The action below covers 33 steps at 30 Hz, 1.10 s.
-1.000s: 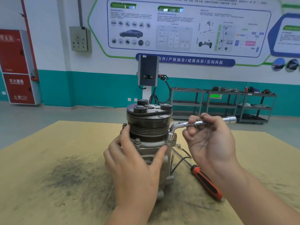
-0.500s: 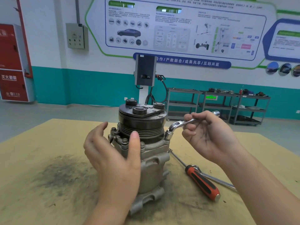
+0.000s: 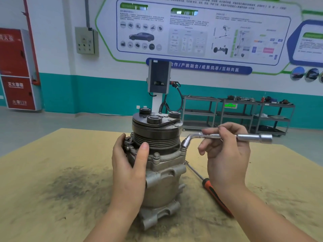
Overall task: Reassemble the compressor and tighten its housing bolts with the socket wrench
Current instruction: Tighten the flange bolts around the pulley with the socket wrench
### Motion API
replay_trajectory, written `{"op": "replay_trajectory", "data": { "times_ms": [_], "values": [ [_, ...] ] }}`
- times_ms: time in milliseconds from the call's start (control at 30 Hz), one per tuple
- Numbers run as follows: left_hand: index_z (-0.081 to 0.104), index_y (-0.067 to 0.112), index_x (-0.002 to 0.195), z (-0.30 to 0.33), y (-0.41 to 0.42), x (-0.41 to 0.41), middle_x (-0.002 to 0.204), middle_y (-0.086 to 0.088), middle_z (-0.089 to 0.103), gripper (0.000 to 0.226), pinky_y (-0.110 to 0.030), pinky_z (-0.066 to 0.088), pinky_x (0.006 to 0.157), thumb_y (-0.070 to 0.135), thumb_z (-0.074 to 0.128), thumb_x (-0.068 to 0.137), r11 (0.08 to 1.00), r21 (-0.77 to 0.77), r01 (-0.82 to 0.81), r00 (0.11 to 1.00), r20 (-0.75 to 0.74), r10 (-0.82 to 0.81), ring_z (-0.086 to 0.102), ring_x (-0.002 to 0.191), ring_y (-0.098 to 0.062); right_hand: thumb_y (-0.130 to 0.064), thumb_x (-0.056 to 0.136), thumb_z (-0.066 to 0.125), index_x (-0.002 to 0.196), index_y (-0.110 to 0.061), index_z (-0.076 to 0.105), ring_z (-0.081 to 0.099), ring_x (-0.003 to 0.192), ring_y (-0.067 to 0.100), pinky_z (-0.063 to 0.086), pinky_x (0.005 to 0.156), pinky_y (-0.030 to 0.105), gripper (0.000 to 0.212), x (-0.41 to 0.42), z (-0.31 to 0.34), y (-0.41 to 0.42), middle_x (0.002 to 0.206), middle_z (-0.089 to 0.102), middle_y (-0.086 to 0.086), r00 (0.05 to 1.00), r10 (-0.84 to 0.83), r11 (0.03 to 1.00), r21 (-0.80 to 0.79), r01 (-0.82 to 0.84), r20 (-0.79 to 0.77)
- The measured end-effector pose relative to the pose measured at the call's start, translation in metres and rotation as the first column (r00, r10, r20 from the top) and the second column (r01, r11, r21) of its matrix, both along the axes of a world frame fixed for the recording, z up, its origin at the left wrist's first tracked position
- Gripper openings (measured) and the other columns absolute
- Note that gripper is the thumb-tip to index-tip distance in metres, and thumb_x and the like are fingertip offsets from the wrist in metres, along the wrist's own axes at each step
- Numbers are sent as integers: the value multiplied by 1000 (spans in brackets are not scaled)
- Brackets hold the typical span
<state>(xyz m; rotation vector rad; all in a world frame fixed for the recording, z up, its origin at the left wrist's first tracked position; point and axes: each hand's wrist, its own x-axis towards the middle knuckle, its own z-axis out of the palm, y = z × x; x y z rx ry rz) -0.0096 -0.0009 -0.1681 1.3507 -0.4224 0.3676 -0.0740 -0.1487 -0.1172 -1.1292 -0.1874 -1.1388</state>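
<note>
Nearest the camera, the person's left hand point(image 3: 128, 169) wraps the near-left side of the compressor point(image 3: 158, 165), thumb laid on its ribbed pulley and fingers point(image 3: 120, 142) curled round the left of the flange. The compressor stands upright in the middle of the table point(image 3: 52, 206), over a dark smudge of grime. This hand should press down and inward, judging by the narrow foot the compressor stands on, so the body cannot twist or tip under wrench torque.

Right of the compressor, the right hand point(image 3: 225, 154) pinches the socket wrench point(image 3: 227, 136) by its horizontal shaft, fingers closed over the top of it. The wrench's bent end drops onto a housing bolt point(image 3: 183, 148) at the compressor's right flange. To turn well, the socket should sit square and fully down on the bolt head before force is applied; a grip further out along the shaft would probably give more leverage for the final snugging. Another bolt point(image 3: 156, 157) on the near flange looks due for the same treatment, so tightening evenly round the ring seems wise.

A screwdriver point(image 3: 215, 194) with an orange-and-black handle lies on the table right of the compressor, beneath the right forearm.
</note>
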Motion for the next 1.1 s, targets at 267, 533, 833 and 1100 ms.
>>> {"op": "replay_trajectory", "data": {
  "times_ms": [267,533,833,1100],
  "values": [
    [39,29,141,-3,-2,4,137,9,52,85,-36,34,114,73,47,69,1000,-19,-15,999,31,16,47,128,-5,-2,92,35,87,-11,46,52,41,22,42,45,22,15,0,4,-6,64,66,11,973,230,962,142,-231,26],
    [41,39,133,-5,-3,5,131,17,54,71,-28,36,109,73,46,72,999,-35,-13,1000,26,14,48,125,0,-4,77,45,80,-10,44,39,38,12,32,34,19,6,0,28,-23,58,53,4,791,568,778,462,-426,-227],
    [40,39,132,-4,-3,5,128,20,54,69,-22,37,103,73,47,71,999,-45,-3,999,36,5,49,122,2,-15,99,44,86,-17,48,57,46,19,47,47,24,14,0,8,0,70,68,9,984,174,984,-48,-173,29],
    [42,51,121,-1,-2,1,125,26,54,56,-15,36,97,73,47,70,999,-35,5,1000,15,-4,49,119,8,-28,101,46,95,-18,57,61,67,12,50,64,19,16,-1,-11,8,77,61,1,947,-207,731,-604,315,243]
  ]
}}
